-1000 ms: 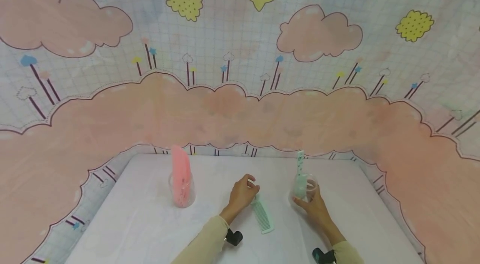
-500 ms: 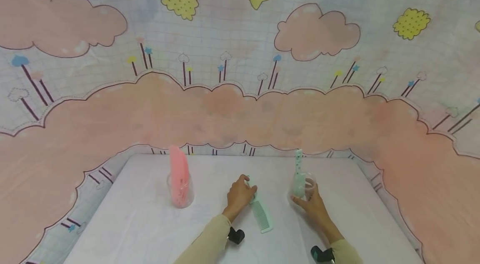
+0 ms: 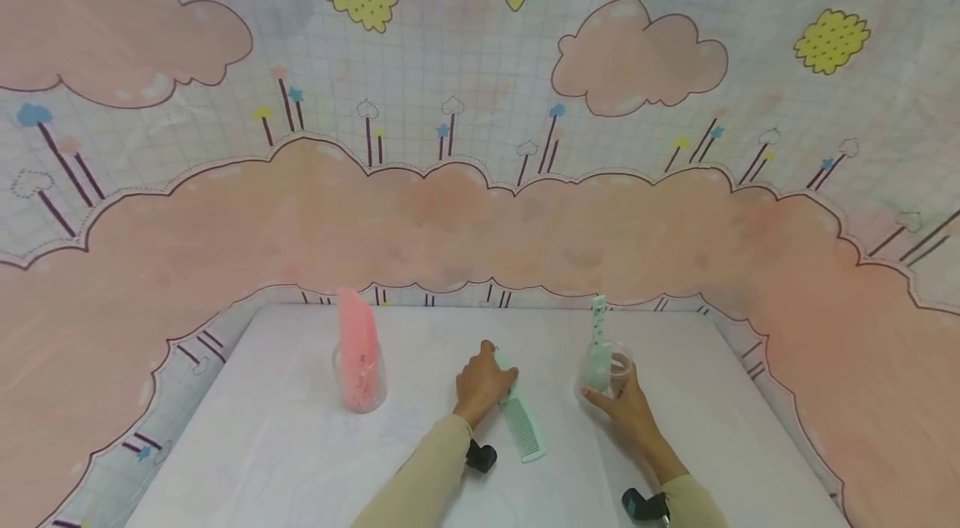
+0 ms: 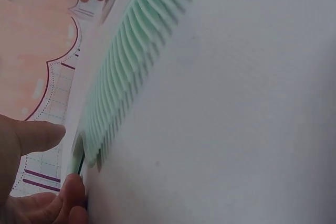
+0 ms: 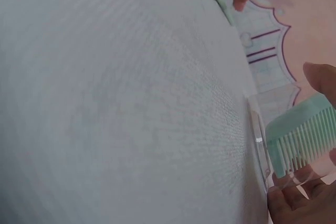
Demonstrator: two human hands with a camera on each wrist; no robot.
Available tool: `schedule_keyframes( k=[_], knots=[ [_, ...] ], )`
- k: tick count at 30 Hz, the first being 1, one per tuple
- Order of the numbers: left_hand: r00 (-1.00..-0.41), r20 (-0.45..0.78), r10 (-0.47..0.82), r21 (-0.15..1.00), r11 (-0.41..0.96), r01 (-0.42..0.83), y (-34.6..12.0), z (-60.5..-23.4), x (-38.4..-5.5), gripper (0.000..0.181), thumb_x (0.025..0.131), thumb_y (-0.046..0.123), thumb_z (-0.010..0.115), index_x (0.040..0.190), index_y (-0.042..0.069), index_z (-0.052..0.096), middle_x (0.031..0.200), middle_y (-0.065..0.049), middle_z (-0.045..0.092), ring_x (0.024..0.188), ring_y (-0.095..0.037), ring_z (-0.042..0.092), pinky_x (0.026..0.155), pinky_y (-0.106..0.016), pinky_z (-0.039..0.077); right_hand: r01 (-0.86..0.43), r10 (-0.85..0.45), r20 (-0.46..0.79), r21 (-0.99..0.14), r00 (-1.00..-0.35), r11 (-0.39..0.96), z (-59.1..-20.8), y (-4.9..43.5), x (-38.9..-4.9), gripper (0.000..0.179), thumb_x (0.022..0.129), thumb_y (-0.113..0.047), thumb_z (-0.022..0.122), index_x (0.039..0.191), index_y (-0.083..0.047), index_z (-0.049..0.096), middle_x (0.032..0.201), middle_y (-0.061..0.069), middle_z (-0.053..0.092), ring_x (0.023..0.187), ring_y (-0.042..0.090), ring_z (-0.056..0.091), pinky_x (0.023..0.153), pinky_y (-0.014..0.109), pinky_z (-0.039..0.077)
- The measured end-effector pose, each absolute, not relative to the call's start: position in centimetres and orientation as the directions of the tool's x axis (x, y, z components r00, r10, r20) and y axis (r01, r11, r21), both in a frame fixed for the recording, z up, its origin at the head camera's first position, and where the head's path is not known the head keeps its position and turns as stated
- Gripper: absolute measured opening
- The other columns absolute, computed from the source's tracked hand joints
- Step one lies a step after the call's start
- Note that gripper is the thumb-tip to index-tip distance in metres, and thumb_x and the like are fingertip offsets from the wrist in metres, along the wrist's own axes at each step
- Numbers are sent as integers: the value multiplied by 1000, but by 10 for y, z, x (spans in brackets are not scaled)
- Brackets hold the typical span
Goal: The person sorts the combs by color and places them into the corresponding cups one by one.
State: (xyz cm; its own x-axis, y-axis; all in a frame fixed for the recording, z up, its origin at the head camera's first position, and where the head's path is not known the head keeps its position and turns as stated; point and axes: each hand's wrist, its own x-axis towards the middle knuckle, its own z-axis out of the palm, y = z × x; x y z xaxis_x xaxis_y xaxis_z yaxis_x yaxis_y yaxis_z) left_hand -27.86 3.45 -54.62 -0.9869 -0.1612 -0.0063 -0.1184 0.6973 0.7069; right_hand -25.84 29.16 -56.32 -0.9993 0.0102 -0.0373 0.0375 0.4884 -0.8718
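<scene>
A mint-green comb (image 3: 523, 428) lies on the white table, its toothed end toward the person. At its far, handle end is my left hand (image 3: 483, 382). In the left wrist view the fingertips (image 4: 72, 190) sit right at the comb's handle, while the thumb (image 4: 44, 136) stands apart from it. My right hand (image 3: 630, 411) holds a clear plastic cup (image 3: 583, 382) between thumb and fingers. Another mint-green comb (image 5: 302, 132) stands upright inside that cup, its printed handle sticking up above the rim.
On the left of the table (image 3: 262, 428) a second clear cup (image 3: 381, 391) holds a pink comb-like piece (image 3: 358, 345) standing upright. A cloth backdrop (image 3: 480, 236) with clouds and stars rises behind the table's far edge. Black wrist cameras (image 3: 482, 456) sit on both wrists.
My left hand has moved slightly forward along the comb's handle, with its fingers reaching nearer the far end. The right hand keeps its hold on the cup.
</scene>
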Motion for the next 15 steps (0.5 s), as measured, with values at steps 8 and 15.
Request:
schedule_keyframes(
  k=[8,15],
  knots=[
    [-989,69,-128,617,785,-58,34,-550,-282,53,77,23,76,121,1,58,101,-19,71,88,-36,68,75,-50,53,59,14,-60,-864,-998,501,-567,291,-257,101,82,-38,78,152,-10,10,156,27,28,146,49,22,118,60,22],
    [-990,91,-104,646,763,-21,30,-550,-284,42,71,15,75,108,0,61,95,-20,70,85,-38,67,74,-50,53,24,14,-20,-871,-1000,491,-568,291,-259,96,83,-36,78,149,-10,15,153,26,33,146,48,25,119,59,23]
  ],
)
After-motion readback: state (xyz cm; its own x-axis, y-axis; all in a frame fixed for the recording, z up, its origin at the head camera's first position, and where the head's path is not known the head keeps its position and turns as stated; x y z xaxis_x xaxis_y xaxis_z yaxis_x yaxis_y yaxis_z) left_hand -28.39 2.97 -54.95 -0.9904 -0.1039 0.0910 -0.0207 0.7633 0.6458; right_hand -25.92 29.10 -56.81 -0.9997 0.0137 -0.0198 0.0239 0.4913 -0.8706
